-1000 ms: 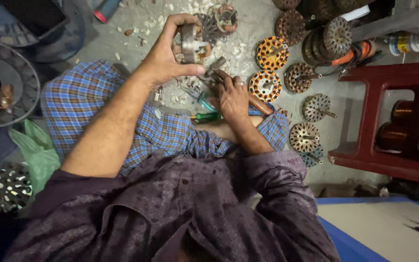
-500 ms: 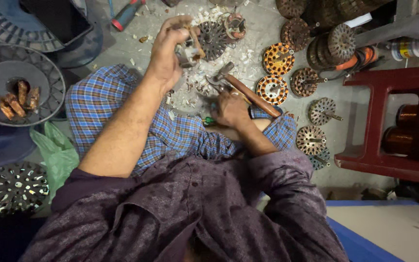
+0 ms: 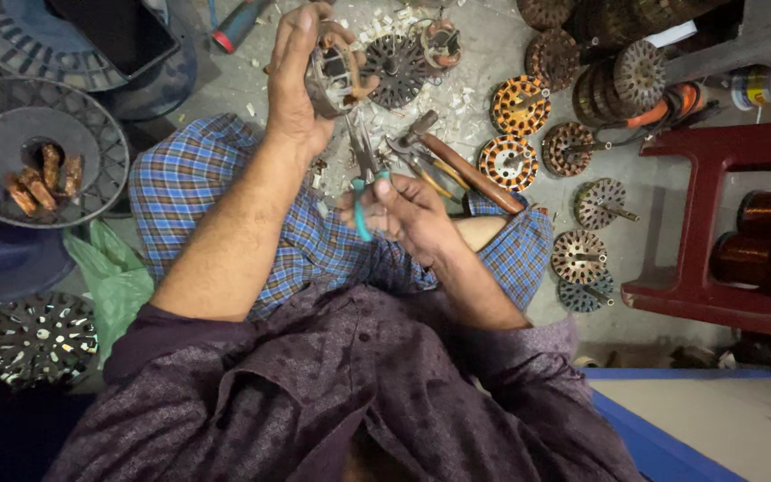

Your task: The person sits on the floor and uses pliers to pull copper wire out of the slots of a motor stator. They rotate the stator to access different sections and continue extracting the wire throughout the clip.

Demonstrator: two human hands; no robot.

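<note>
Sitting on the floor [image 3: 493, 36], the person holds a small motor stator [image 3: 332, 76] up in the left hand [image 3: 301, 76], fingers wrapped tight around it, far over the checked lap. Since a moment ago the right hand [image 3: 408, 214] has taken up green-handled pliers [image 3: 363, 174], fingers closed on the grips, with the nose now raised toward the stator. A hammer [image 3: 457, 165] lies just right of them, near the wound stators [image 3: 519, 105].
</note>
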